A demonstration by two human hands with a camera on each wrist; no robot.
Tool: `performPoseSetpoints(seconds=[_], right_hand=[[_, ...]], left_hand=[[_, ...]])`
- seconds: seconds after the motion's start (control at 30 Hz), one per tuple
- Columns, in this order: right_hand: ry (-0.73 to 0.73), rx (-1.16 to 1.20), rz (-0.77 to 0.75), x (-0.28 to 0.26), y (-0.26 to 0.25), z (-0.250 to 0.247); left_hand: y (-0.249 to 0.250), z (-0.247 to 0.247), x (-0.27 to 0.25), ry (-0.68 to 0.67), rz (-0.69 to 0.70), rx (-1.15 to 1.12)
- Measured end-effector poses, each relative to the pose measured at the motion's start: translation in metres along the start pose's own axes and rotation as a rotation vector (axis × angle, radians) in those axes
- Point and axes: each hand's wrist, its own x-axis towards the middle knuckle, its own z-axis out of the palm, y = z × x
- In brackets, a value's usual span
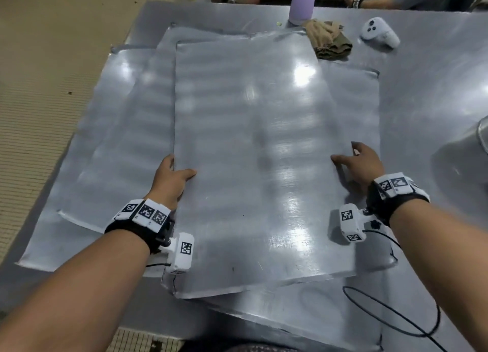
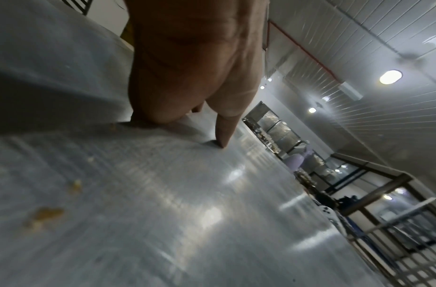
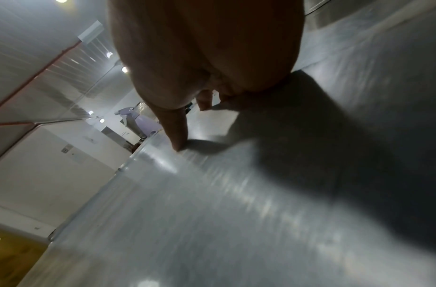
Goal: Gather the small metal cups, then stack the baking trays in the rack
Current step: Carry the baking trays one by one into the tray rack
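Several flat metal baking trays lie fanned in a loose pile on the steel table (image 1: 422,87). The top tray (image 1: 253,153) lies lengthwise away from me, with a lower tray (image 1: 126,129) sticking out to its left. My left hand (image 1: 173,178) grips the top tray's left edge, thumb on top and fingers under the rim. My right hand (image 1: 361,164) grips its right edge the same way. The left wrist view shows the thumb (image 2: 224,134) pressed on the tray (image 2: 162,194), which carries crumbs. In the right wrist view the thumb (image 3: 177,132) presses on the tray (image 3: 212,203). No small cups are in view.
At the table's far side stand a purple bottle (image 1: 302,2), a crumpled cloth (image 1: 328,38) and a white controller (image 1: 380,32). A metal vessel (image 1: 475,143) sits at the right edge. A black cable (image 1: 396,314) loops near me. People sit beyond the table. A metal rack frame (image 2: 396,223) shows in the left wrist view.
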Motion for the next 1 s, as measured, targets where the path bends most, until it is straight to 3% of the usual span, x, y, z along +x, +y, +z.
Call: performPoseSetpoints(seconds=[0.1,0.37,0.73,1.0], right_hand=[[0.07,0.027,-0.013,-0.034,-0.002,-0.015],[0.223,0.137,0.079,-0.065,0.081,-0.037],[0.153,0.086,0.145,-0.078,0.088,-0.044],[0.238,0.173,0.095,-0.07,0.078,-0.044]], left_hand=[[0.009,0.009,-0.003,-0.062,0.032,0.023],[0.026,0.05,-0.015,-0.239,0.126,0.126],[0.03,0.061,-0.018,-0.2,0.247,0.465],[0.034,0.069,-0.012,-0.175,0.224,0.288]])
